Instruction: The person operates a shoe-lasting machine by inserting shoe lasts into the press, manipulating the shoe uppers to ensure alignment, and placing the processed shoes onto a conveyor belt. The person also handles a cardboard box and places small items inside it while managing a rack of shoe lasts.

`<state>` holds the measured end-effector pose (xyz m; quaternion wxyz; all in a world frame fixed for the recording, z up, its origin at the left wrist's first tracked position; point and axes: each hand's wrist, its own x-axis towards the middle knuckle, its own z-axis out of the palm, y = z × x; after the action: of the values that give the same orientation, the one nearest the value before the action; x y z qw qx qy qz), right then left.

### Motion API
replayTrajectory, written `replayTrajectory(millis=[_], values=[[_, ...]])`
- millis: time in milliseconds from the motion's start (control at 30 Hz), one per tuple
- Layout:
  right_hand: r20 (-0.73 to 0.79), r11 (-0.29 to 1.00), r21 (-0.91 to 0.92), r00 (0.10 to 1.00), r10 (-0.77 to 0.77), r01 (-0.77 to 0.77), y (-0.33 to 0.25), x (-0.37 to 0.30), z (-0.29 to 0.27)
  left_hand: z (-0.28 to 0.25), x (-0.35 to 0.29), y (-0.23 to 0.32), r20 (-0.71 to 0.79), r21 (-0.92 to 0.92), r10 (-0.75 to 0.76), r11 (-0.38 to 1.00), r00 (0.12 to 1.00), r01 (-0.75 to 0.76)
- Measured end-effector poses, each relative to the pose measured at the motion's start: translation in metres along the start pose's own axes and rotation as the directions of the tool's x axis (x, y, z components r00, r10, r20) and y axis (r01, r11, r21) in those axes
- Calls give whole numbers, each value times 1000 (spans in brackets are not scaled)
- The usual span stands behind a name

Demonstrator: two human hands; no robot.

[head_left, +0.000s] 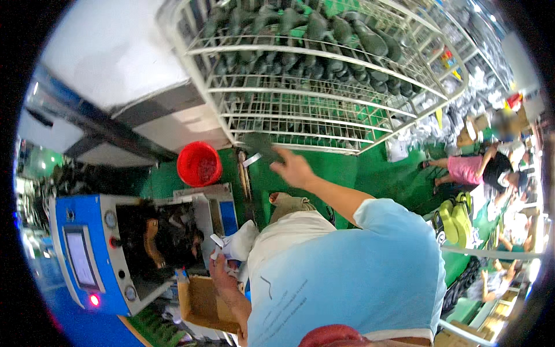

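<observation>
My right hand (293,169) reaches out over the green floor, toward the foot of the white wire rack. Its thumb and fingers meet the edge of a dark, flat, sole-shaped piece (258,144); a small white strip (252,159) shows at the lower side of that piece. Lower and to the left, my left hand (222,273) is closed at a white crumpled thing (241,242), whose kind I cannot make out. An open cardboard box (205,303) lies just below that hand. Beside it stands a blue and white machine (104,231) with a dark open chamber.
Rows of dark shoe-shaped pieces (315,26) fill the upper shelves of the white wire rack (277,51). A red bucket (199,163) stands between rack and machine. On the right are lime-green pieces (454,222), a person in pink shorts (464,169) and further people.
</observation>
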<state>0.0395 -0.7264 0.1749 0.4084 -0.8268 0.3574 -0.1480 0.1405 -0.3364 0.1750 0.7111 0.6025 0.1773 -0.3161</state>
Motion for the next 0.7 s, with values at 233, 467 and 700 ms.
replayTrajectory(millis=[233,467,700], values=[[-785,928,-14,579,221,-373,141,20,-191,104,44,22,282,267,28,958,959,-106],[-898,947,47,401,179,-317,215,84,-350,252,47,42,437,720,-36,612,899,-326],[-715,904,-241,694,81,-354,379,203,-452,250,46,34,491,731,79,504,868,-460]])
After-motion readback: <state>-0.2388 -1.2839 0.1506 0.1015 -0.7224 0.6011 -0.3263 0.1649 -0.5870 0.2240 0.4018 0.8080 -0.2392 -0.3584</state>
